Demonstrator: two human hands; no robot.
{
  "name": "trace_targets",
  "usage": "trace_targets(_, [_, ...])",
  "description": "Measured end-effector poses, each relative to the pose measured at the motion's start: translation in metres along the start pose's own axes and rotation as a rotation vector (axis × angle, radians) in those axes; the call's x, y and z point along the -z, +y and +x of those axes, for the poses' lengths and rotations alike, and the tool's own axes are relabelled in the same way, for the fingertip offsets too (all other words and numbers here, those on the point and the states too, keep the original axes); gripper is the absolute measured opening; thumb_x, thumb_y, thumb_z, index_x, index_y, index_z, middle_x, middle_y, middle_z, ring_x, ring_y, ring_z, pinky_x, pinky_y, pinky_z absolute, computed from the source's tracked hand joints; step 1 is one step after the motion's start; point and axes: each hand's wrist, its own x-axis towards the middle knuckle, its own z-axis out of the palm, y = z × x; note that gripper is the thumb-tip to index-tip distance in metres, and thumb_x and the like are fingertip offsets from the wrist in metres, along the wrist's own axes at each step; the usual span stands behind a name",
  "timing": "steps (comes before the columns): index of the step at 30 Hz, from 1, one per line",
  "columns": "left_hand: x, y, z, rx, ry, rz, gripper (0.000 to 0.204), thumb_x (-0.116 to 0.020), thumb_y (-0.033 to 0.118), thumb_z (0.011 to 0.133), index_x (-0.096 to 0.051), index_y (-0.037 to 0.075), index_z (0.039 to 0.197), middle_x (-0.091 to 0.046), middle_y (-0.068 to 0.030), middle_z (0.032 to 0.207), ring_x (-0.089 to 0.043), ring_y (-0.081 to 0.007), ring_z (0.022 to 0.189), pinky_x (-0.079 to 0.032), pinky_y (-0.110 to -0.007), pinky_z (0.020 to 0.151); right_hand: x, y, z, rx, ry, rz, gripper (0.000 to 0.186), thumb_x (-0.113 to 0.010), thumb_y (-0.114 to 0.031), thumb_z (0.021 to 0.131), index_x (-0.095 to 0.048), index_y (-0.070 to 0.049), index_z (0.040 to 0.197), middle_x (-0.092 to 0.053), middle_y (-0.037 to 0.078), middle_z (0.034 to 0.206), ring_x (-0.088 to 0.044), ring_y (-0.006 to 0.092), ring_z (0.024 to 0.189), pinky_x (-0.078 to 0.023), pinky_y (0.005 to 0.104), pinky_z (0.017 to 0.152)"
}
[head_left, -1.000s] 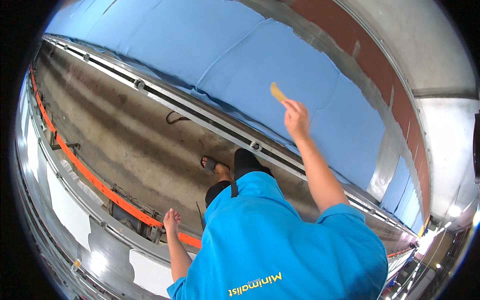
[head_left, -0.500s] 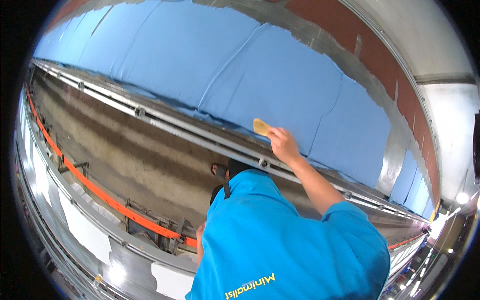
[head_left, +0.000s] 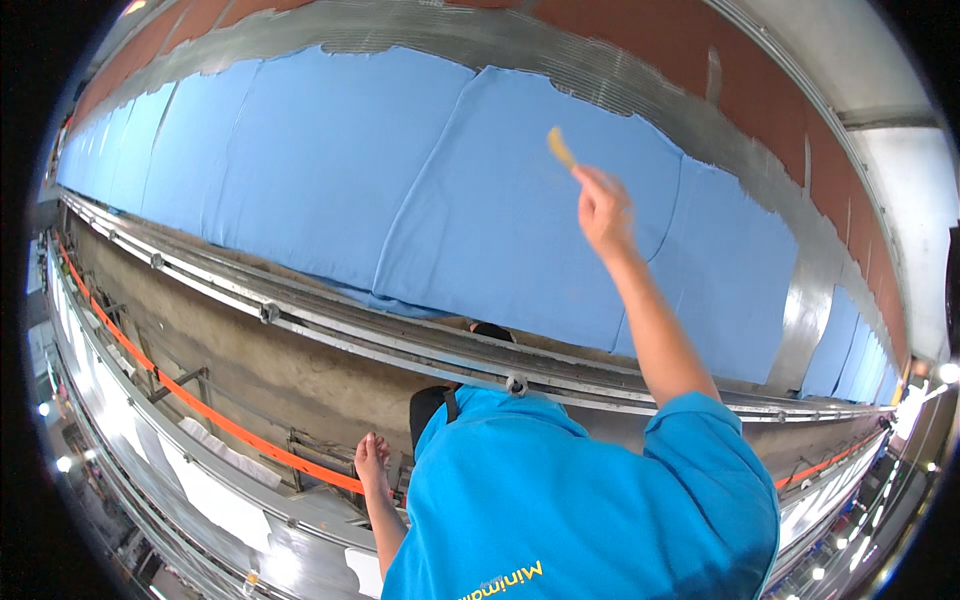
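My right hand (head_left: 605, 212) grips a small yellow flat tool (head_left: 559, 146), blurred, over the light blue fabric panels (head_left: 520, 200) that lie along the long table, with creases and seams between them. My left hand (head_left: 371, 455) hangs low beside my blue shirt (head_left: 580, 500), fingers curled; whether anything is in them is too small to make out.
A metal rail (head_left: 340, 330) runs along the near table edge. Behind the fabric are a grey strip (head_left: 500, 35) and reddish-brown surface (head_left: 750, 100). An aisle floor (head_left: 250, 340), orange beam (head_left: 230, 420) and second table with white pieces (head_left: 225, 495) lie below left.
My right hand with the yellow tool dipped toward the fabric's near edge, then moved up and away from me. My view shifted, showing more fabric, and my left hand came back into sight.
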Motion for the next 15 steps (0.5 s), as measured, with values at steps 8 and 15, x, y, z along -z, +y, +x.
trace_targets(8, [-0.082, 0.055, -0.021, 0.003, -0.09, 0.33, 0.041, -0.061, 0.038, 0.098, -0.063, 0.003, 0.119, -0.067, -0.0026, 0.098, -0.063, -0.0112, 0.085, -0.048, -0.025, 0.073, -0.025, 0.033, 0.057, -0.023, 0.015, -0.095, 0.027, -0.059, 0.002, 0.081, -0.07, -0.004, 0.105, -0.07, 0.009, 0.108, -0.065, 0.0287, 0.101, -0.052, 0.0397, 0.09])
trace_targets(15, [-0.048, 0.01, -0.038, 0.152, -0.012, 0.244, 0.035, -0.062, 0.033, 0.098, -0.063, 0.003, 0.117, -0.066, -0.0019, 0.093, -0.062, -0.0112, 0.08, -0.049, -0.025, 0.071, -0.087, -0.005, 0.058, 0.133, -0.18, 0.043, 0.026, -0.061, 0.002, 0.079, -0.07, -0.001, 0.103, -0.07, 0.011, 0.107, -0.065, 0.0278, 0.105, -0.053, 0.0405, 0.089])
